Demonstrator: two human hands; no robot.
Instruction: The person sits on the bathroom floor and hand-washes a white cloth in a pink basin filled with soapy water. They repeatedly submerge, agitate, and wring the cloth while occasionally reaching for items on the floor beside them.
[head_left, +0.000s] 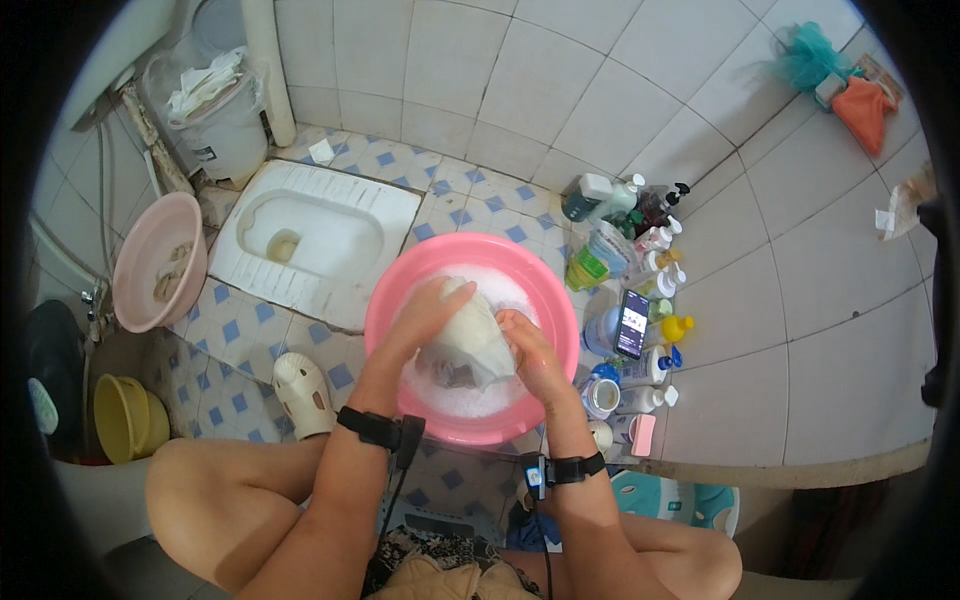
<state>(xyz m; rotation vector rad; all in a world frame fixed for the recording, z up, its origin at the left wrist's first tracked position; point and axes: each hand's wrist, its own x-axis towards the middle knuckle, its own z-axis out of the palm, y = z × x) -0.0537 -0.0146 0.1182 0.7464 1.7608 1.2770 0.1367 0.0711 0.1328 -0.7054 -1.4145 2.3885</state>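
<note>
A pink plastic basin (559, 337) with white suds (487, 403) in it stands on the tiled floor before me. Above the suds, my left hand (431, 315) holds a wet white cloth (472, 337) from its upper left side. The fingers of my right hand (531, 349) pinch the cloth's right edge. Part of the cloth hangs thin, and something darker shows through it near the bottom. Both wrists wear black straps.
A squat toilet (397, 217) adjoins the basin at the upper left. Several bottles and a propped smartphone (632, 324) line the right wall. At the left are a pale pink basin (124, 262), a yellow bucket (112, 420) and a cream clog (301, 390).
</note>
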